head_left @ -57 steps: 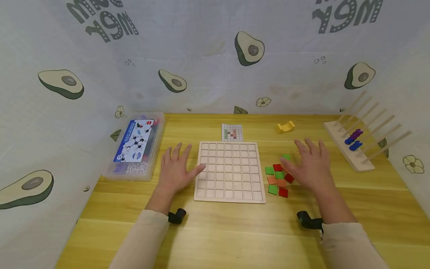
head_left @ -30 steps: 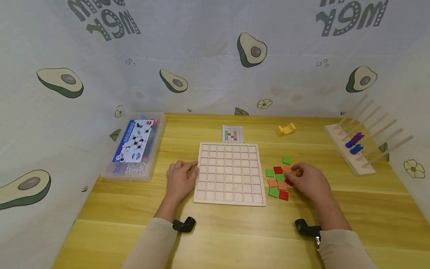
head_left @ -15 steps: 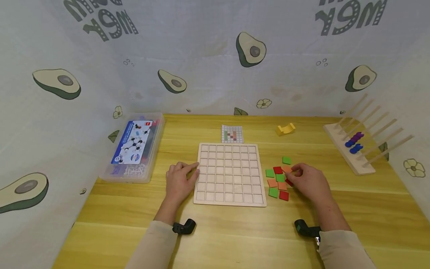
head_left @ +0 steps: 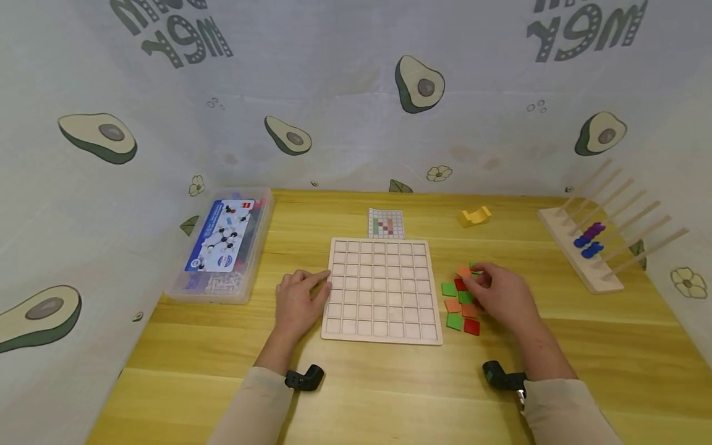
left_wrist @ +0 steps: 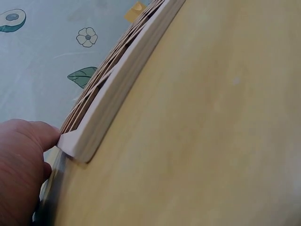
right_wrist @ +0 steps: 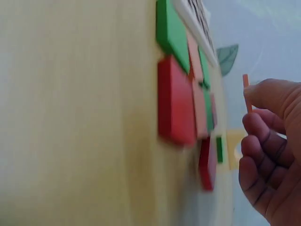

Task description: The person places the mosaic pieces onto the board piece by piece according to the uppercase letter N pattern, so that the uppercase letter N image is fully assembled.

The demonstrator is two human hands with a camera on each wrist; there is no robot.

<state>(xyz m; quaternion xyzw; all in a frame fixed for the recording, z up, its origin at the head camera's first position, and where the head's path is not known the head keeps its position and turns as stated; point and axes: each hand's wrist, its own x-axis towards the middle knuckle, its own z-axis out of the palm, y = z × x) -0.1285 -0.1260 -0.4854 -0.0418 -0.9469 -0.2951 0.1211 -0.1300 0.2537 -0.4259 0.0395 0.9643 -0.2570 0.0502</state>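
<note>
My right hand (head_left: 505,298) pinches a small orange square tile (right_wrist: 247,93) between thumb and fingers, raised above the tabletop in the right wrist view. Below and beside it lies a loose group of green, red and orange tiles, among them a red tile (head_left: 471,327) and a green tile (head_left: 454,321). A square wooden grid board (head_left: 379,341) with bare cells lies to the left of the tiles. My left hand (head_left: 297,304) rests at the board's left edge, index finger and thumb touching its side.
A printed pattern card (head_left: 386,224) lies behind the board. A yellow curved block (head_left: 474,216) sits at the back. At right stands a wooden peg rack (head_left: 581,250) with blue and purple beads; at left, a clear plastic case (head_left: 219,244).
My right hand came down to the tiles, took hold of an orange one and raised it slightly. My left hand came down to the board's edge and has stayed there.
</note>
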